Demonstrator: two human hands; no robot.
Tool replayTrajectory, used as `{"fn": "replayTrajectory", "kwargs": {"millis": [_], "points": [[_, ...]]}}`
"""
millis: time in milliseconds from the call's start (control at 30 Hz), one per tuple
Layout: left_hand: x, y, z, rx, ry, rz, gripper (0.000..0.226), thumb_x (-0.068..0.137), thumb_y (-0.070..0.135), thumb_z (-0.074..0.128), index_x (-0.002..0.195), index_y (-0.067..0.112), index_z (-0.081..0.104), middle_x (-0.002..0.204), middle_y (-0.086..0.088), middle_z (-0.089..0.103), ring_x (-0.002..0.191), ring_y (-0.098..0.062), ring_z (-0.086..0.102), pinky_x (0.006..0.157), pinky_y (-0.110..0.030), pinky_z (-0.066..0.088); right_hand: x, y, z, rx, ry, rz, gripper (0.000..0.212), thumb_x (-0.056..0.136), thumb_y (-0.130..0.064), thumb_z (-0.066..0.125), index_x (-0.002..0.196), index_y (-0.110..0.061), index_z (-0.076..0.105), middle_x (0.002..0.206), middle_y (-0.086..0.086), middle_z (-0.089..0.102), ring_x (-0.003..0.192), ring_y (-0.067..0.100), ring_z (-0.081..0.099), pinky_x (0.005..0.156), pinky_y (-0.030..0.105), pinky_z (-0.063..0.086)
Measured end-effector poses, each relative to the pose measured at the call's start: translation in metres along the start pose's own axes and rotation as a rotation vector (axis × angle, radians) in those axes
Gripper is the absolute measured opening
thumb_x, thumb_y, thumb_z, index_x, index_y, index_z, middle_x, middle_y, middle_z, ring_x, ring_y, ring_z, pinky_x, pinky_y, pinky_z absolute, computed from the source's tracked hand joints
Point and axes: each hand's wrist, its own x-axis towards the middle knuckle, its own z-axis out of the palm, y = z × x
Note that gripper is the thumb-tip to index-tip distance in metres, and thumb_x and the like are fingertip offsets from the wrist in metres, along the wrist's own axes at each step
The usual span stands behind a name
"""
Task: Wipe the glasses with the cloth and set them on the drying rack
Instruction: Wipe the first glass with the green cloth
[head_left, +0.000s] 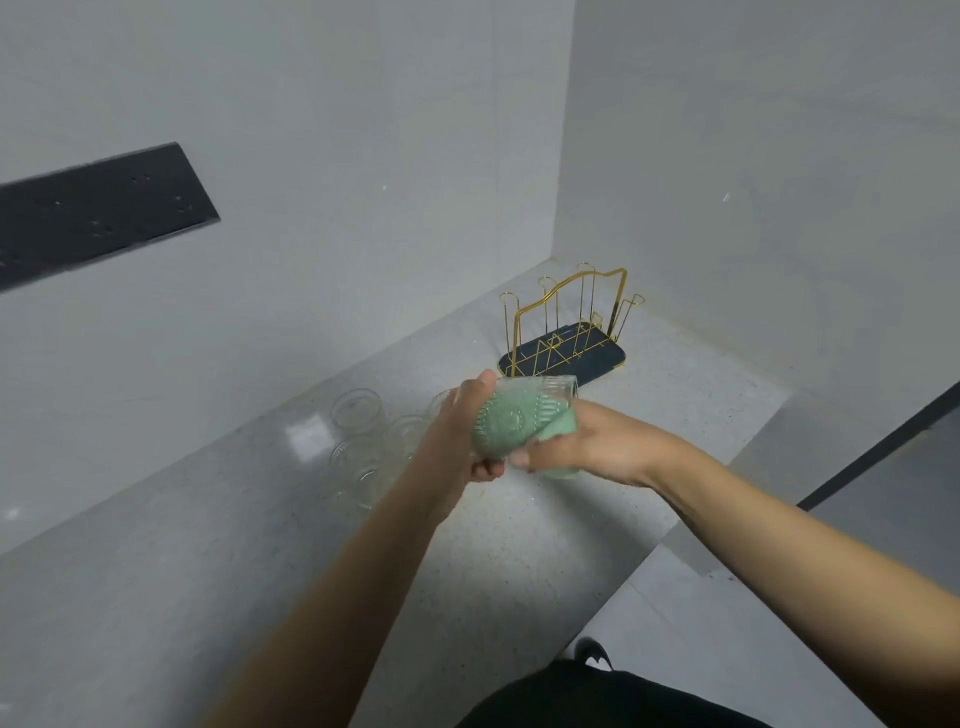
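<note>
Left hand (460, 431) grips a ribbed glass (524, 410) mid-frame; right hand (587, 447) pinches green cloth (558, 431) stuffed inside. Best twist steadily (glass looks slippery). Empty rack (566, 332) at one o'clock.

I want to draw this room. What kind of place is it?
Probably a kitchen corner: a speckled countertop, a gold wire drying rack, clear glasses waiting, and a black socket strip on the wall.
</note>
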Motion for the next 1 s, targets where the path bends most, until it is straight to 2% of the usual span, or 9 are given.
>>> {"fn": "replayTrajectory", "kwargs": {"millis": [100, 267, 367, 433, 567, 667, 800, 933, 1000], "points": [[-0.005, 0.005, -0.008, -0.019, -0.111, -0.193, 0.059, 0.097, 0.058, 0.036, 0.067, 0.018, 0.066, 0.059, -0.005, 0.055, 0.044, -0.011, 0.046, 0.046, -0.021, 0.029, 0.002, 0.007, 0.003, -0.595, -0.027, -0.045, 0.038, 0.083, -0.028, 0.057, 0.115, -0.009, 0.058, 0.109, 0.007, 0.063, 0.102, 0.02, 0.059, 0.092, 0.039, 0.049], [-0.014, -0.008, 0.001, 0.022, 0.021, 0.175, 0.038, 0.094, 0.053, 0.038, 0.106, 0.025, 0.06, 0.103, -0.004, 0.065, 0.081, -0.012, 0.066, 0.062, -0.027, 0.053, 0.001, 0.0, -0.003, 0.321, 0.088, 0.094, 0.033, 0.073, -0.008, 0.064, 0.105, -0.003, 0.063, 0.1, 0.014, 0.067, 0.094, 0.024, 0.063, 0.079, 0.028, 0.053], [0.001, -0.014, -0.002, 0.154, 0.118, 0.249, 0.032, 0.088, 0.04, 0.051, 0.098, 0.01, 0.055, 0.092, -0.016, 0.058, 0.072, -0.024, 0.064, 0.045, -0.027, 0.049, 0.005, -0.001, 0.001, 0.577, 0.06, 0.076, 0.04, 0.078, -0.005, 0.059, 0.116, 0.005, 0.056, 0.107, 0.018, 0.065, 0.098, 0.028, 0.064, 0.084, 0.03, 0.055], [0.004, -0.007, -0.008, 0.201, 0.06, 0.158, 0.043, 0.086, 0.041, 0.056, 0.083, -0.002, 0.056, 0.084, -0.031, 0.057, 0.064, -0.033, 0.062, 0.046, -0.034, 0.049, 0.002, -0.005, 0.006, 0.202, 0.027, 0.0, 0.031, 0.084, -0.01, 0.058, 0.113, 0.0, 0.057, 0.103, 0.01, 0.065, 0.095, 0.019, 0.064, 0.081, 0.024, 0.052], [-0.006, 0.011, -0.008, -0.014, -0.14, -0.175, 0.057, 0.1, 0.055, 0.03, 0.095, 0.012, 0.068, 0.086, -0.007, 0.075, 0.073, -0.019, 0.07, 0.068, -0.035, 0.054, -0.003, 0.003, 0.011, -0.542, -0.02, -0.114, 0.031, 0.087, -0.027, 0.059, 0.115, -0.013, 0.059, 0.109, -0.003, 0.064, 0.101, 0.009, 0.06, 0.09, 0.025, 0.049], [-0.009, 0.002, -0.004, -0.098, -0.088, -0.062, 0.052, 0.098, 0.057, 0.034, 0.106, 0.018, 0.068, 0.102, -0.008, 0.072, 0.081, -0.019, 0.07, 0.061, -0.031, 0.058, -0.003, -0.008, 0.004, -0.066, 0.069, 0.003, 0.012, 0.087, -0.01, 0.062, 0.098, -0.008, 0.063, 0.087, 0.003, 0.062, 0.079, 0.009, 0.061, 0.076, 0.023, 0.05], [-0.007, -0.008, 0.013, -0.081, 0.121, 0.224, 0.03, 0.098, 0.032, 0.051, 0.118, 0.009, 0.052, 0.098, -0.002, 0.065, 0.076, -0.012, 0.071, 0.052, -0.029, 0.058, 0.004, -0.011, -0.006, 0.536, 0.093, 0.107, 0.038, 0.081, -0.009, 0.063, 0.112, 0.011, 0.055, 0.098, 0.021, 0.06, 0.087, 0.03, 0.06, 0.078, 0.032, 0.052], [-0.008, 0.014, 0.009, -0.094, 0.006, -0.102, 0.04, 0.104, 0.04, 0.033, 0.095, 0.016, 0.064, 0.076, 0.001, 0.076, 0.065, -0.009, 0.071, 0.062, -0.032, 0.056, -0.003, -0.008, 0.006, -0.37, -0.027, -0.064, 0.025, 0.09, -0.015, 0.06, 0.114, -0.006, 0.061, 0.108, 0.006, 0.066, 0.102, 0.02, 0.061, 0.095, 0.029, 0.049], [-0.008, 0.016, 0.003, -0.114, -0.102, -0.204, 0.049, 0.103, 0.047, 0.031, 0.098, 0.017, 0.068, 0.087, -0.002, 0.077, 0.077, -0.014, 0.074, 0.071, -0.036, 0.057, -0.004, -0.003, 0.004, -0.52, -0.008, -0.077, 0.031, 0.09, -0.017, 0.06, 0.12, -0.01, 0.059, 0.116, 0.002, 0.064, 0.104, 0.009, 0.059, 0.094, 0.023, 0.048]]}}
